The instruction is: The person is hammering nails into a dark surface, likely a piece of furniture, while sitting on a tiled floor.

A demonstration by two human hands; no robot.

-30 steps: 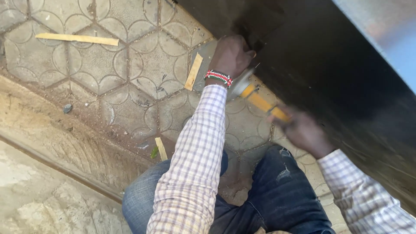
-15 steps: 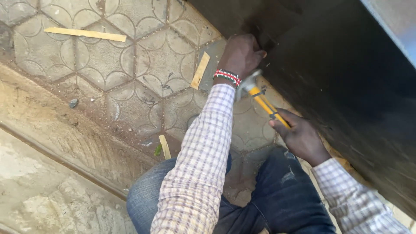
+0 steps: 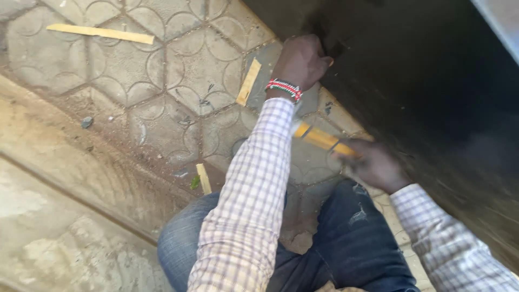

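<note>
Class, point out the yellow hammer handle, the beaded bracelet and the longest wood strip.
yellow hammer handle (image 3: 320, 138), head view, mid-shaft.
beaded bracelet (image 3: 283, 88), head view, band on left wrist.
longest wood strip (image 3: 100, 33), head view, its middle.

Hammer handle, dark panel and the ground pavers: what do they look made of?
Hammer handle: yellow with a dark band, probably fibreglass or plastic; motion blur leaves it open. Dark panel: flat, matt black, likely painted board or sheet metal, unclear which. Pavers: grey cast concrete, shown by moulded hexagon-and-arc patterns and gritty joints.
</note>
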